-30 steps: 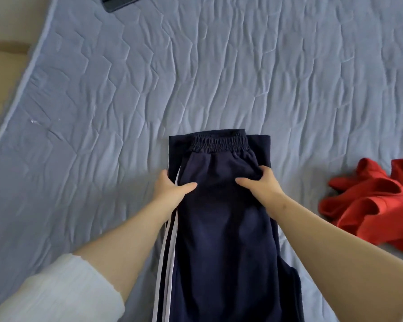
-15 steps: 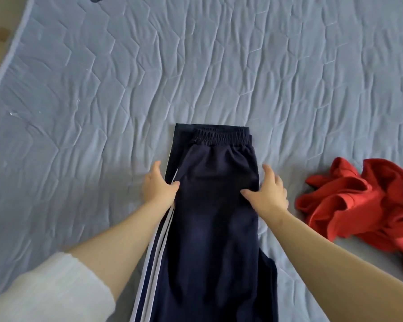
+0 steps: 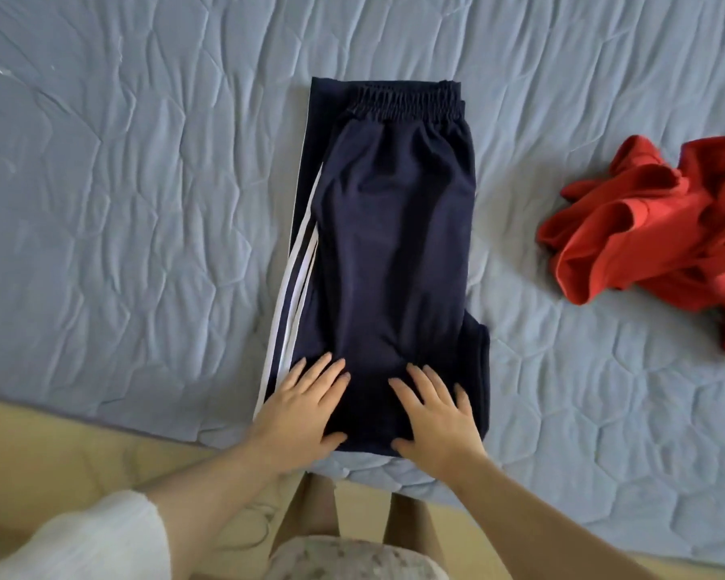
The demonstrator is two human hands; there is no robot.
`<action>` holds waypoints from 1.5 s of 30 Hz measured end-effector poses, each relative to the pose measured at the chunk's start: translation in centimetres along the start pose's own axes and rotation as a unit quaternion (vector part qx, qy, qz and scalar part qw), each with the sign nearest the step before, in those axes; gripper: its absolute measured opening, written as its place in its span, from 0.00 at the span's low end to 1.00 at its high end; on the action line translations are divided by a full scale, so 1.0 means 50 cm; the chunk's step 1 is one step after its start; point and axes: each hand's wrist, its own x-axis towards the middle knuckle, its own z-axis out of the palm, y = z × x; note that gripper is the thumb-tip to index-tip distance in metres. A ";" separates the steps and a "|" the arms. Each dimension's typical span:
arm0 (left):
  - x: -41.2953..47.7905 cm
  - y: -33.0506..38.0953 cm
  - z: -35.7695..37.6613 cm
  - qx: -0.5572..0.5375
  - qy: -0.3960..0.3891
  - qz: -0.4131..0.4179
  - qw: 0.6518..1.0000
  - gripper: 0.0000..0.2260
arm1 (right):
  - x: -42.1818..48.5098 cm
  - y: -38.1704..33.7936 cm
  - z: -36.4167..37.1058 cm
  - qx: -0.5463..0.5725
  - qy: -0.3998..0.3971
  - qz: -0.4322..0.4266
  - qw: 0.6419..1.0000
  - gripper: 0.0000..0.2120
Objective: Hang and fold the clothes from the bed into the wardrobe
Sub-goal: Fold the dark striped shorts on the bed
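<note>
Flatly, left fingers and right fingers press trousers.

We can read no lettering, label, brand name, number or sign anywhere in this view. The navy trousers show no wording or logo that we can make out, and neither does the red garment.
</note>
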 end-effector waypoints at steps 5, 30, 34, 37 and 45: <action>-0.026 -0.004 0.040 0.023 -0.079 0.020 0.996 0.39 | 0.000 0.020 0.041 -0.092 0.002 -0.009 0.996 0.45; 0.003 -0.082 -0.413 -0.353 -0.217 -0.154 0.897 0.03 | -0.140 0.004 -0.383 0.201 0.023 0.121 0.972 0.05; 0.093 -0.125 -0.492 -0.266 0.023 -0.172 0.948 0.10 | -0.082 0.026 -0.458 0.090 0.287 0.121 0.946 0.08; 0.144 -0.135 -0.482 -0.073 0.202 -0.235 0.948 0.21 | -0.023 0.031 -0.476 0.106 0.379 0.133 0.910 0.21; 0.153 -0.121 -0.308 -0.109 0.185 -0.276 0.937 0.31 | 0.055 0.044 -0.341 0.209 0.236 0.208 0.926 0.29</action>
